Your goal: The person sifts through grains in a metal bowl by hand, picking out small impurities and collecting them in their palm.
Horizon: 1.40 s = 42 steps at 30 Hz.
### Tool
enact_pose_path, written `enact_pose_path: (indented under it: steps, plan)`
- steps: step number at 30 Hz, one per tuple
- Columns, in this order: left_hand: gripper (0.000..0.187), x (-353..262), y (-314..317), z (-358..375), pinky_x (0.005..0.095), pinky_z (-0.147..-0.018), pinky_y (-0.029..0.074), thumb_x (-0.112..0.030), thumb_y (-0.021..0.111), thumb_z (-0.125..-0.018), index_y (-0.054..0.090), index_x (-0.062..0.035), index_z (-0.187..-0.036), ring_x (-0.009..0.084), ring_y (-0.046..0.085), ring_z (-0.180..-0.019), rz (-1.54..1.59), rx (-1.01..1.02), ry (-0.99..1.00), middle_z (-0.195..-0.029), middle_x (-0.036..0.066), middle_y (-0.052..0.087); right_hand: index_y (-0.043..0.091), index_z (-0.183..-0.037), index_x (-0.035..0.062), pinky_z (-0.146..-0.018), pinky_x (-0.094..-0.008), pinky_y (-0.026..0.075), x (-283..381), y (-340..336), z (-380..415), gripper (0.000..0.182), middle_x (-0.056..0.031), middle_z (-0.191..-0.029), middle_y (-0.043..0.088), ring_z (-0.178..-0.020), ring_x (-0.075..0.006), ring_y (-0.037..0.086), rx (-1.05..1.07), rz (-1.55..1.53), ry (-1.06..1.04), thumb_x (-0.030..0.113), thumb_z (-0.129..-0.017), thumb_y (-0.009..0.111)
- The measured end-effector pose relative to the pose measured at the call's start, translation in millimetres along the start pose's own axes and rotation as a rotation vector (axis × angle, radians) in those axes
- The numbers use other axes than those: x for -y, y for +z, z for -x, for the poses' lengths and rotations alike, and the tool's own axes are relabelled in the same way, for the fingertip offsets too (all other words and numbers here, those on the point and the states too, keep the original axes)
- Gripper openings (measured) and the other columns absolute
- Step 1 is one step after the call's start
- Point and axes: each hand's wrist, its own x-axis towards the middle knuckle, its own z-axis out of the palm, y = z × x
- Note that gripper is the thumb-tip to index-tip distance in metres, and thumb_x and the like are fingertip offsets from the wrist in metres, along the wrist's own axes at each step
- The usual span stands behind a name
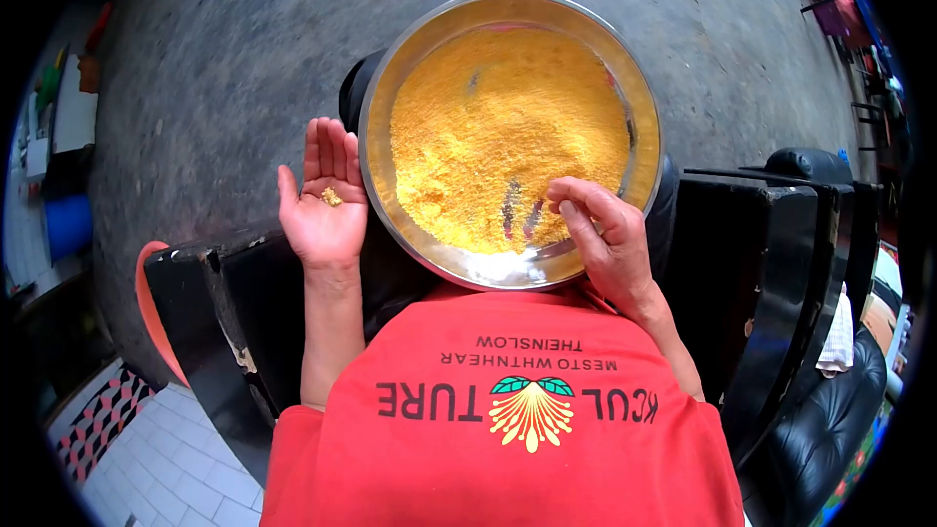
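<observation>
A wide steel bowl (383,98) rests on my lap, filled with fine yellow grain (498,127). My left hand (322,200) is held palm-up beside the bowl's left rim, fingers together and flat, with a few small yellow bits (331,197) lying in the palm. My right hand (605,234) reaches over the bowl's near right rim, its fingertips pinched together and touching the grain, where streaks of bare metal show through. I cannot tell whether anything is between those fingertips.
I sit in a black armchair with wide arms (781,234) on both sides. A red shirt (508,410) fills the lower view. Grey concrete floor (234,49) lies ahead; tiled floor (156,459) at lower left. A blue container (66,224) stands far left.
</observation>
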Motion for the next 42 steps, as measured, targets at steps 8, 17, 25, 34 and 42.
enact_pose_path:
  steps: [8,17,25,34,42]
  plan:
    - [0.063,9,3,0,0.0450,-0.111,0.033,-0.044,0.020,-0.101,0.042,0.0063,-0.132,0.0298,0.044,-0.129,-0.027,0.023,-0.009,-0.135,0.020,0.049,0.045,-0.132,0.0038,-0.096,-0.0349,0.044,30,48,-28,0.045,-0.0155,-0.129,0.052,-0.116,-0.0255,0.053,0.618,-0.119,-0.184,-0.001,-0.088,0.056]
    - [0.065,1,-2,8,0.0438,-0.111,0.033,-0.046,0.021,-0.100,0.044,0.0057,-0.132,0.0304,0.045,-0.128,-0.023,-0.033,-0.043,-0.133,0.020,0.051,0.054,-0.123,-0.0008,-0.101,-0.0357,0.040,10,12,-38,0.037,-0.0202,-0.127,0.054,-0.121,-0.0299,0.051,-0.211,0.196,-0.161,0.002,-0.087,0.057]
    - [0.063,6,-7,11,0.0428,-0.110,0.033,-0.045,0.022,-0.101,0.044,0.0050,-0.133,0.0306,0.043,-0.129,-0.013,-0.045,-0.101,-0.135,0.019,0.049,0.062,-0.101,-0.0039,-0.069,-0.0316,0.053,-27,-27,-9,0.026,-0.0175,-0.089,0.067,-0.079,-0.0285,0.067,-0.324,0.520,-0.523,-0.011,-0.077,0.062]
    - [0.065,-2,11,3,0.0418,-0.111,0.031,-0.045,0.017,-0.101,0.044,0.0052,-0.132,0.0298,0.042,-0.130,-0.084,-0.030,0.000,-0.134,0.018,0.050,0.065,-0.096,-0.0017,-0.055,-0.0234,0.047,-18,3,-6,0.015,-0.0107,-0.082,0.066,-0.064,-0.0140,0.061,-0.254,0.188,-0.259,-0.005,-0.081,0.065]
    - [0.065,-2,7,7,0.0442,-0.110,0.033,-0.046,0.020,-0.100,0.045,0.0057,-0.130,0.0314,0.044,-0.129,-0.039,-0.032,0.003,-0.134,0.019,0.049,0.064,-0.089,0.0025,-0.055,-0.0298,0.049,25,56,-53,0.009,-0.0110,-0.077,0.066,-0.063,-0.0198,0.064,0.059,0.120,-0.294,0.002,-0.081,0.067]
